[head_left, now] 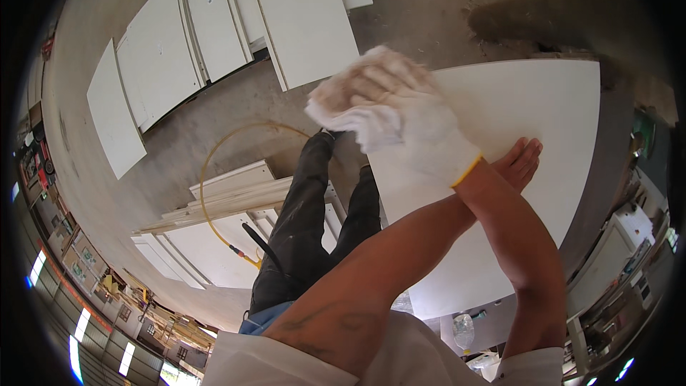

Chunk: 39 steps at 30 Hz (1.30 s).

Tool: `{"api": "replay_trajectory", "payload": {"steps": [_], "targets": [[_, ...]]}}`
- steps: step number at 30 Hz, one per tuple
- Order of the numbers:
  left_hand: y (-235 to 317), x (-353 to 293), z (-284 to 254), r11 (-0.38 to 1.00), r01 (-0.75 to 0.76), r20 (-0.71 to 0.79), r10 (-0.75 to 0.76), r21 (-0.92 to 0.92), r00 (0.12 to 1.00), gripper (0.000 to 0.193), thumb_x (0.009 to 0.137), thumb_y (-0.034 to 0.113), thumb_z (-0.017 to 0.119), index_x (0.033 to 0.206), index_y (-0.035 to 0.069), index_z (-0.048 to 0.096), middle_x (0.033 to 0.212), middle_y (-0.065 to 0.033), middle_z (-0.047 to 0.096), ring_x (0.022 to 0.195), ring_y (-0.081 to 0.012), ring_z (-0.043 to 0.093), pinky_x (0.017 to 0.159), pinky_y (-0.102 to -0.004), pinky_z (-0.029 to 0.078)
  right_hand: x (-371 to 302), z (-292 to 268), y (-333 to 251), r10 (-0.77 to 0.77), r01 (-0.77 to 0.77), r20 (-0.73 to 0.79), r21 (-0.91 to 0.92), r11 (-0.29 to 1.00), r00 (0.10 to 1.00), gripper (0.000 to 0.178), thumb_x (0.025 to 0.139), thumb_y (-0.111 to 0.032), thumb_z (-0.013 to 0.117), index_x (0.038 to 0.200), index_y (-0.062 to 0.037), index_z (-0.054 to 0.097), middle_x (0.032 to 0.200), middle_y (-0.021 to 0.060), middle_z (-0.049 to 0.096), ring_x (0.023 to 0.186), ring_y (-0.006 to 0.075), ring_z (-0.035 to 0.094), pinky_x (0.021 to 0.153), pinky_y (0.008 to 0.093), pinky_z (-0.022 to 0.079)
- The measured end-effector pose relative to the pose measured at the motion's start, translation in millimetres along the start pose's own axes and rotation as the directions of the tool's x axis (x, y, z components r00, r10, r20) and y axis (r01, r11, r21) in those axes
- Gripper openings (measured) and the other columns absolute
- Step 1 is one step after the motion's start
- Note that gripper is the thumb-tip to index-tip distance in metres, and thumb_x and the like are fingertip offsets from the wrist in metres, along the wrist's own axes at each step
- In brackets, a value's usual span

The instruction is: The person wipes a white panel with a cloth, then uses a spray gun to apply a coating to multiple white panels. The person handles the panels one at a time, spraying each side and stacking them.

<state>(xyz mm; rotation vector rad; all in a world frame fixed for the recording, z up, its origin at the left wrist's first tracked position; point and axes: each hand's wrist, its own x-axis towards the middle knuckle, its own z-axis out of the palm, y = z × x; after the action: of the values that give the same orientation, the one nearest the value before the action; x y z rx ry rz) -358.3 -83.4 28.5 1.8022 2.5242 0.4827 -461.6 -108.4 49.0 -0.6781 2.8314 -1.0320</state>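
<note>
My forearms cross over a large white panel (532,221). My left hand (520,163) is bare and rests on the panel with its fingers stretched out; part of it is hidden behind the right wrist. On my right hand (421,125) is a white glove with a yellow cuff. That hand grips a white cloth (339,111) with brownish stains, near the panel's left edge. Motion blurs the glove and cloth, and whether the cloth touches the panel I cannot tell.
Several white boards (161,46) lie on the concrete floor at the far left. More boards (236,189) are stacked beside my legs, with a yellow hose (205,179) looping over them. A clear plastic bottle (463,332) stands by the panel's near edge.
</note>
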Motion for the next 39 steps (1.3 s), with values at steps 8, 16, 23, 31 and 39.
{"api": "replay_trajectory", "payload": {"steps": [8, 16, 23, 31, 39], "targets": [[-0.7, -57.3, -13.6, 0.915, -0.121, 0.074, 0.161, -0.385, 0.984, 0.049, 0.097, 0.023, 0.053, 0.140, -0.002, 0.055, 0.152, -0.0199, 0.049, 0.145, -0.0335, 0.042, 0.122, -0.0473, 0.032, -18.0, -1.9, -31.5, -0.154, 0.107, 0.253, 0.188, 0.976, 0.955, 0.040, 0.083, -0.022, 0.068, 0.122, -0.0156, 0.070, 0.131, 0.0055, 0.066, 0.144, 0.0282, 0.043, 0.126, 0.0454, 0.025], [-72.2, -214.4, -150.7, 0.441, -0.164, -0.073, 0.216, -0.882, 0.974, 0.027, 0.066, 0.010, 0.074, 0.092, 0.007, 0.068, 0.072, -0.0023, 0.059, 0.064, -0.0228, 0.060, 0.057, -0.0377, 0.044, -105.3, 32.3, -116.6, 0.323, -0.327, -0.054, -0.098, 0.940, 0.945, 0.040, 0.087, -0.026, 0.065, 0.124, -0.0095, 0.069, 0.139, 0.0110, 0.063, 0.143, 0.0348, 0.045, 0.122, 0.0609, 0.024], [-147.3, 43.1, -75.9, 0.800, -0.428, -0.008, 0.469, -0.421, 0.883, 0.021, 0.092, 0.016, 0.062, 0.112, 0.012, 0.068, 0.115, -0.0019, 0.071, 0.114, -0.0227, 0.064, 0.100, -0.0390, 0.051, -6.4, 100.7, -125.0, 0.577, -0.601, -0.343, 0.043, 0.798, 0.742, 0.031, 0.092, -0.025, 0.061, 0.116, -0.0083, 0.073, 0.125, 0.0119, 0.070, 0.131, 0.0309, 0.057, 0.118, 0.0497, 0.034], [-187.0, 93.8, -28.2, 0.648, -0.751, 0.278, 0.751, -0.128, 0.600, 0.060, 0.105, 0.036, 0.042, 0.161, 0.017, 0.029, 0.169, -0.0044, 0.026, 0.158, -0.0279, 0.018, 0.128, -0.0495, 0.017, -120.4, 114.4, -204.5, 0.709, -0.773, -0.404, 0.006, 0.634, 0.578, 0.041, 0.095, -0.034, 0.058, 0.126, -0.0117, 0.071, 0.142, 0.0059, 0.062, 0.140, 0.0249, 0.048, 0.122, 0.0537, 0.026], [-185.2, 92.0, -33.7, 0.642, -0.747, 0.328, 0.752, -0.173, 0.571, 0.074, 0.103, 0.043, 0.048, 0.163, 0.007, 0.022, 0.172, -0.0130, 0.015, 0.160, -0.0306, 0.004, 0.130, -0.0483, 0.002, 33.2, 108.4, -122.7, 0.578, -0.723, -0.574, -0.034, 0.690, 0.579, 0.035, 0.088, -0.031, 0.066, 0.118, -0.0151, 0.075, 0.132, 0.0070, 0.068, 0.138, 0.0278, 0.050, 0.117, 0.0512, 0.032]]}}
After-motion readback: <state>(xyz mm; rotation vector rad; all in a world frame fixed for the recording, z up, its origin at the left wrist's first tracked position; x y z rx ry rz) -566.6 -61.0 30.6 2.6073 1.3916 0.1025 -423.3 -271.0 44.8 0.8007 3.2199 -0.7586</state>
